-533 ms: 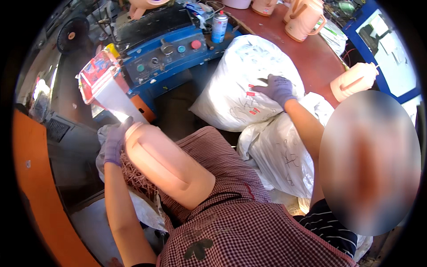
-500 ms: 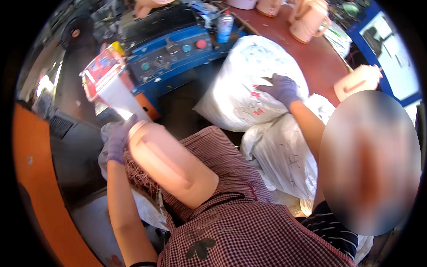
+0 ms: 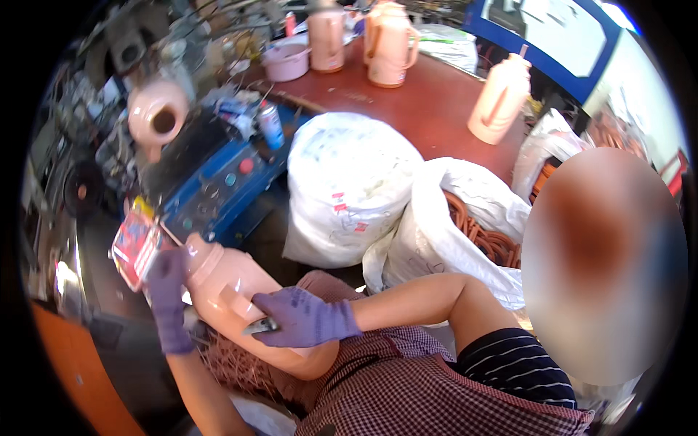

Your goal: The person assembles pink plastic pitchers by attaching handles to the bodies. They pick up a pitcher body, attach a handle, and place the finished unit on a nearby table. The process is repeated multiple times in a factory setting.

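A peach plastic jug body (image 3: 225, 280) lies tilted across my lap, its neck pointing up and left. My left hand (image 3: 169, 301), in a purple glove, grips the jug near its neck. My right hand (image 3: 309, 320), also gloved in purple, rests on the jug's side and pinches a small dark blade-like tool (image 3: 260, 327) against the plastic. What kind of tool it is I cannot tell.
A blue control box with round buttons (image 3: 218, 182) stands ahead on the left, a spray can (image 3: 270, 125) and another peach jug (image 3: 156, 116) behind it. Two white sacks (image 3: 349, 182) sit in front; one holds orange rings (image 3: 483, 236). Several peach jugs (image 3: 502, 98) stand on a brown table (image 3: 429, 102).
My right hand has come back from the white sack to the jug, now with a small tool in it. The jug has shifted lower on my lap.
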{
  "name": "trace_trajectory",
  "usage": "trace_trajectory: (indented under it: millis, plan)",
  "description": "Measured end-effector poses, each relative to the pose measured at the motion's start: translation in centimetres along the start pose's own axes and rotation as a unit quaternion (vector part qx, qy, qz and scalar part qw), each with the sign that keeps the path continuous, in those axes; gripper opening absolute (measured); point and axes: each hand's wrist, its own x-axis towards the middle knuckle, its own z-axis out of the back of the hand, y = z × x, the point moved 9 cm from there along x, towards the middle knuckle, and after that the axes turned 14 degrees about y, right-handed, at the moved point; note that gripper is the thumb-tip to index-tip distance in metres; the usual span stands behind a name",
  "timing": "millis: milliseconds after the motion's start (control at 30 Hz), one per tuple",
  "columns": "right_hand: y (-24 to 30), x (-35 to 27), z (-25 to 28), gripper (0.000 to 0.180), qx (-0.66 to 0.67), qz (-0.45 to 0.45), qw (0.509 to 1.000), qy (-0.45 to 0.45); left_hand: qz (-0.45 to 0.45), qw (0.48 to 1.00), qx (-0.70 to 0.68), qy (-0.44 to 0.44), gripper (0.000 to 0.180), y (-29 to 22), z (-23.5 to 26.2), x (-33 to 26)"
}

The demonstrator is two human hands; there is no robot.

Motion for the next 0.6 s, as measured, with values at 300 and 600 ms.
trace_trajectory:
  millis: [300,600]
  plan:
    - [0.9,-13.7,32.0,0.027,-0.245,-0.021,0.884,-0.397,-0.059,0.975,-0.213,-0.038,0.035,1.2,-2.2,-4.8]
    - [-15.0,-32.0,46.4,0.059,-0.478,-0.286,0.673,-0.486,0.265,0.900,-0.345,-0.032,0.017,21.6,-10.6,-14.3]
